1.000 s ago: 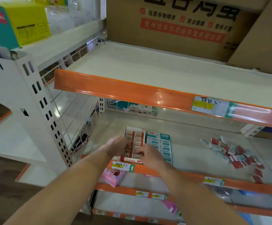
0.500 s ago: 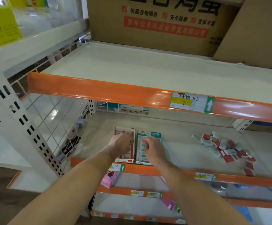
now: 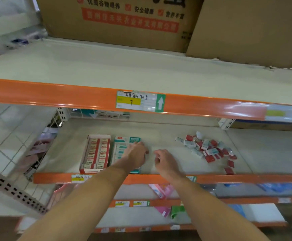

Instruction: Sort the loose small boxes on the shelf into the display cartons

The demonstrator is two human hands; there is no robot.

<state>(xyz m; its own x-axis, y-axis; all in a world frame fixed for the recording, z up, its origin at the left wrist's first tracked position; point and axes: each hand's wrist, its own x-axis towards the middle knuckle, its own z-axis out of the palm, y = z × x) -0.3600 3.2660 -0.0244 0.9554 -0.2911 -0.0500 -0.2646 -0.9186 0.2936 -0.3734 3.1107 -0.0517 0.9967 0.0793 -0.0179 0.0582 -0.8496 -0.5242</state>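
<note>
A heap of small loose boxes (image 3: 209, 150), red ones and pale grey-blue ones, lies on the right part of the cream metal shelf (image 3: 176, 134), and none of them has been picked up yet. Well to the left stand two flat display cartons side by side: a red and white carton (image 3: 96, 153), which looks full of little boxes in two rows, and a teal and white carton (image 3: 122, 148) next to it. A moment ago both hands were on the cartons. Now the left hand (image 3: 136, 154) rests on the right edge of the teal carton, and I cannot tell if it grips it. The right hand (image 3: 166, 161) has come off and moved over the bare shelf toward the heap, its fingers loosely curled and holding nothing. So the cartons look set in place, and I think picking from the heap comes next.
</note>
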